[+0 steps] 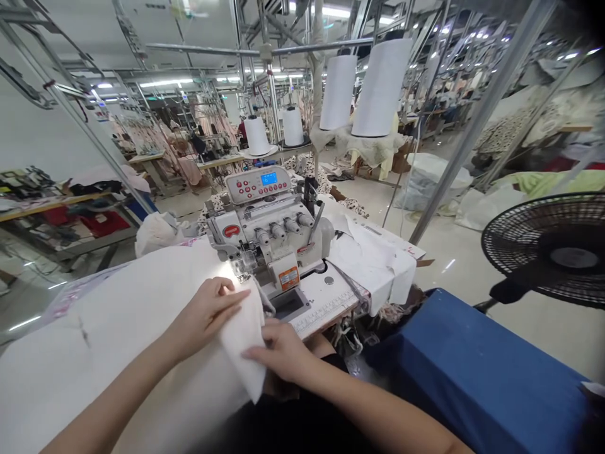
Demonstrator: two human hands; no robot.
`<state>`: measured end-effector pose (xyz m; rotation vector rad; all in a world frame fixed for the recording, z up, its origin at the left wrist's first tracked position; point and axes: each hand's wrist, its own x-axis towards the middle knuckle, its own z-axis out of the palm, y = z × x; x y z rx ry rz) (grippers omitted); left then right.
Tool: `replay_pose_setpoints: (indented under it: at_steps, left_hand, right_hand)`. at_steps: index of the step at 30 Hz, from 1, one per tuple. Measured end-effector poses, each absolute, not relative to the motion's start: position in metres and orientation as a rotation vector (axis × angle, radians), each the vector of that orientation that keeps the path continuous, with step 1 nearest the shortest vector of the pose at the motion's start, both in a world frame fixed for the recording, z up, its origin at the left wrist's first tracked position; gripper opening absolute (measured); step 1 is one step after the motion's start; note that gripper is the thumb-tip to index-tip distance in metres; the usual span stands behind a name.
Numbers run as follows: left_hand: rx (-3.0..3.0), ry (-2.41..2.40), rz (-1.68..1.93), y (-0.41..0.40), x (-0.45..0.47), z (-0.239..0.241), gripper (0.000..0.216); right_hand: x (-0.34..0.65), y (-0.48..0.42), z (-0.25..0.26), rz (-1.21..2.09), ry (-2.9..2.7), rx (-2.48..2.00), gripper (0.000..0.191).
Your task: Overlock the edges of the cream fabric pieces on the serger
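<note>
White fabric [142, 302] spreads over the left of the table and hangs toward my lap. Its right edge runs up to the lit needle area of a white overlock sewing machine [283, 221]. Just in front of the presser foot, my left hand [208, 312] pinches the fabric between thumb and fingers. Lower and to the right, my right hand [283, 353] grips the hanging edge, thumb on top and fingers behind it. The fabric hides part of those fingers.
Large white thread cones [382, 88] stand above the machine. More white cloth [373, 258] lies on the table's right end. A blue covered box [486, 372] and a black fan [558, 252] are at my right. A metal pole [482, 120] slants up behind them.
</note>
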<state>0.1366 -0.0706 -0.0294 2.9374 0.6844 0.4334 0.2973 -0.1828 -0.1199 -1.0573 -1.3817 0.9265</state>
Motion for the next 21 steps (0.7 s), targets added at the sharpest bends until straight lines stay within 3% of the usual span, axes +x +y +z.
replay_pose_setpoints:
  at_steps: [4, 6, 8, 11, 14, 21]
  left_hand:
    - [2.894, 0.826, 0.745, -0.07, 0.126, -0.043, 0.037]
    - [2.764, 1.126, 1.036, -0.083, 0.115, -0.062, 0.054]
    - [2.586, 1.421, 1.057, -0.098, 0.099, -0.083, 0.067]
    - [2.484, 1.559, 0.763, -0.113, 0.067, -0.097, 0.045]
    - [2.505, 1.615, 0.771, -0.109, 0.038, -0.078, 0.024]
    - [2.908, 1.451, 0.856, -0.096, 0.056, -0.033, 0.018]
  right_hand:
    - [0.299, -0.169, -0.121, 0.883, -1.35, -1.09, 0.023]
    - [0.296, -0.167, -0.124, 0.917, -1.285, -1.085, 0.022]
    - [0.293, -0.168, -0.129, 1.046, -1.217, -1.022, 0.028]
    - [0.288, -0.174, -0.132, 1.259, -1.192, -0.925, 0.027]
    - [0.285, -0.18, -0.13, 1.27, -1.207, -0.963, 0.027]
    - [0.278, -0.185, -0.13, 1.016, -1.275, -1.072, 0.031]
